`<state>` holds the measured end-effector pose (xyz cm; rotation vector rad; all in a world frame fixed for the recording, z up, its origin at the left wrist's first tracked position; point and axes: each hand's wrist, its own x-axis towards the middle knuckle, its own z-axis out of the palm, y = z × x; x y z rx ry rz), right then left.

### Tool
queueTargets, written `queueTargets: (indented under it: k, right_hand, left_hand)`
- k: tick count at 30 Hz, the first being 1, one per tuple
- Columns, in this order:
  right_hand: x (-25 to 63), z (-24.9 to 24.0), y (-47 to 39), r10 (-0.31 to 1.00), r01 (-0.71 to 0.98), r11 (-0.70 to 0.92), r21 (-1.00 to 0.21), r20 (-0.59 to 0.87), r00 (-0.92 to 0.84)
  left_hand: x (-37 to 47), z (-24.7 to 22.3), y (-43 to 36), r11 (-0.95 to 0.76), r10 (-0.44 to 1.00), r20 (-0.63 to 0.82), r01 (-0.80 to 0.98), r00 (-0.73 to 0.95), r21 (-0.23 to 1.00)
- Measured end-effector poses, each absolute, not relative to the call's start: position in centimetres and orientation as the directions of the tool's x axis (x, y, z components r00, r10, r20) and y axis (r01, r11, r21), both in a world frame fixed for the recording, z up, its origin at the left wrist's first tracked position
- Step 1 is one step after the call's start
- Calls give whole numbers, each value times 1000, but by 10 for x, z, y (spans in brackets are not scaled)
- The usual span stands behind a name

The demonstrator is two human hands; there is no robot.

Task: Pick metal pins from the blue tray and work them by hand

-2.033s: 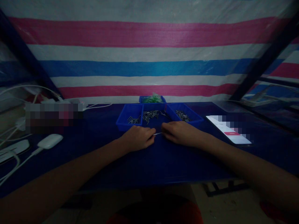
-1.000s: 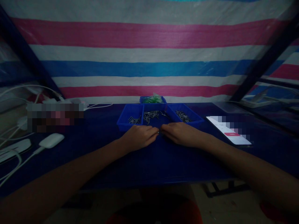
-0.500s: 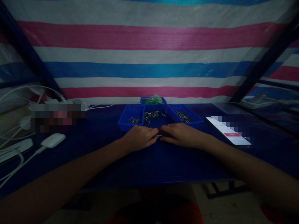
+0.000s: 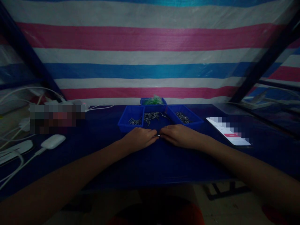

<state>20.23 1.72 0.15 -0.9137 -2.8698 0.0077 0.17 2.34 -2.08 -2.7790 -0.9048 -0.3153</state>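
A thin, shiny metal pin (image 4: pixel 157 136) spans the small gap between my two hands, low over the blue table. My left hand (image 4: pixel 140 138) pinches its left part between thumb and fingertips. On the other side, the closed fingers of my right hand (image 4: pixel 177 135) meet the pin's right end, which they hide. Just behind my hands lies a loose heap of similar small metal pieces (image 4: pixel 151 117). A blue bin (image 4: pixel 125 120) with some metal pieces stands behind my left hand, and another blue bin (image 4: pixel 195 119), holding more, stands behind my right.
At the back, a third blue bin (image 4: pixel 154 107) holds green plastic packets (image 4: pixel 153 100). A phone with a lit screen (image 4: pixel 231 135) lies to the right. White cables and a white charger (image 4: pixel 53 141) occupy the left side. A striped sheet (image 4: pixel 150 37) hangs behind the table (image 4: pixel 150 168).
My right fingers have closed together around the pin's right end; they were more spread before. The hands stay in nearly the same place, and the bins have not moved.
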Motion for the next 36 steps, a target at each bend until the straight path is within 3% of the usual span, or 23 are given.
queueTargets:
  k: [16,36]
  right_hand:
    - [206,3,18,671,674,739,-25,120,-731]
    - [206,1,20,657,659,752,-20,99,-747]
  left_hand:
    - [0,-20,24,-779,555,268,605,787,-162]
    - [0,-18,23,-773,558,263,608,787,-181]
